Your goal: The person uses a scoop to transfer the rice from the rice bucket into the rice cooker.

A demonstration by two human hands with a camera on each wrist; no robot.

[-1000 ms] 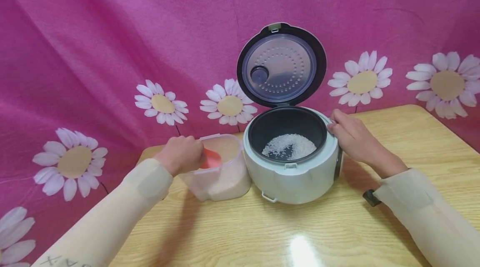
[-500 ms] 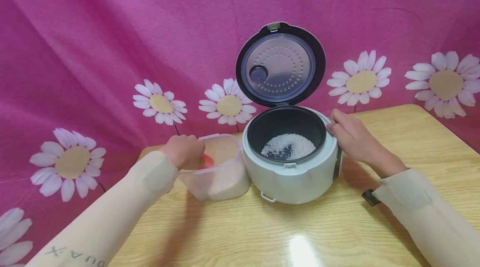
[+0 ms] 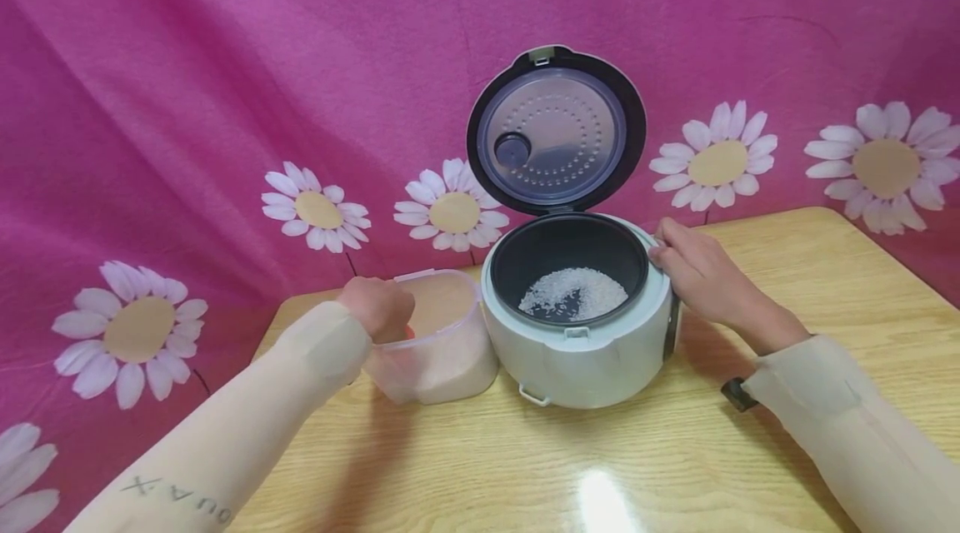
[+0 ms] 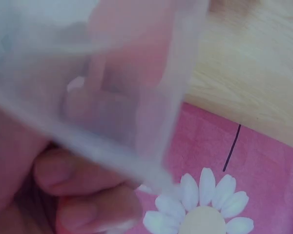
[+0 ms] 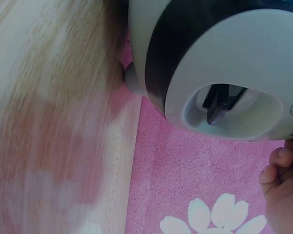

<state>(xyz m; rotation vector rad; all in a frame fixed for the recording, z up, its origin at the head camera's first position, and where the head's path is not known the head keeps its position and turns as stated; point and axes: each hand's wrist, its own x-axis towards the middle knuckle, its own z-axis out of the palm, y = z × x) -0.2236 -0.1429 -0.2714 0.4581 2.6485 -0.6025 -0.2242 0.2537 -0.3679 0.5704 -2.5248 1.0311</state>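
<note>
I'm seeing pink cloth (image 3: 337,58) behind the table (image 3: 465,466), a cooker (image 3: 573,371) standing near the back edge, a tub (image 3: 386,362) of grain by the back-left corner. The cooker's black pot (image 3: 562,241) is holding rice (image 3: 581,291); the right hand (image 3: 701,279) is gripping the cooker, the left hand (image 3: 378,308) gripping a mostly hidden scoop (image 3: 410,333) in the tub.

Right hand (image 3: 697,276) holds open rice cooker (image 3: 581,373)

Red scoop (image 3: 410,333): mostly hidden by left hand (image 3: 377,308) | clear tub (image 3: 442,360): blurry in left wrist view | right hand (image 5: 286,190): partly cut off in right wrist view
</note>
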